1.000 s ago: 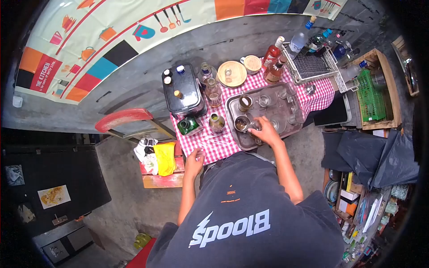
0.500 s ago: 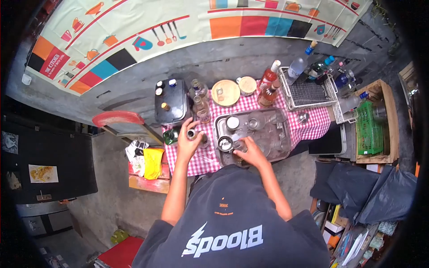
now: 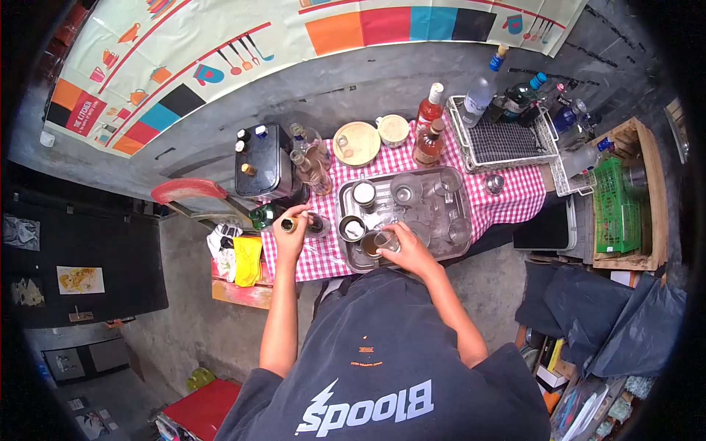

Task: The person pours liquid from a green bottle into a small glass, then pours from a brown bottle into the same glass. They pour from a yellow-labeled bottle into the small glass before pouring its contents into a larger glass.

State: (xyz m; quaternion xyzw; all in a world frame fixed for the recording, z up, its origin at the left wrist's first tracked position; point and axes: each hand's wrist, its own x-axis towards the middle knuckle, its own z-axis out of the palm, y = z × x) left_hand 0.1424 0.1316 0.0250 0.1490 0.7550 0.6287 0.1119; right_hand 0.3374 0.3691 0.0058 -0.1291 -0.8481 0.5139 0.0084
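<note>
My left hand (image 3: 296, 234) is closed around an open-necked bottle (image 3: 288, 223) with a gold-coloured rim, at the table's left part. Its body is mostly hidden under my fingers. Just right of that hand stands a dark-looking glass (image 3: 317, 225). My right hand (image 3: 403, 248) grips a clear glass (image 3: 385, 239) over the near left part of the grey tray (image 3: 465, 248). Close by are a glass with brownish contents (image 3: 371, 245), a cup with white stuff inside (image 3: 353, 229) and a white-topped jar (image 3: 363, 192). Several clear glasses (image 3: 406, 189) occupy the rest of the tray.
Clear bottles (image 3: 312, 173) and a black box (image 3: 262, 163) stand at the back left. A wooden plate (image 3: 357, 144), a lidded mug (image 3: 393, 131) and an amber bottle (image 3: 429, 147) line the back. A wire basket (image 3: 507, 158) is at right. A green bottle (image 3: 263, 216) lies left.
My left hand has closed on the bottle and shifted slightly left with it. The right hand's glass has moved a little toward the brownish glass. The camera view has shifted.
</note>
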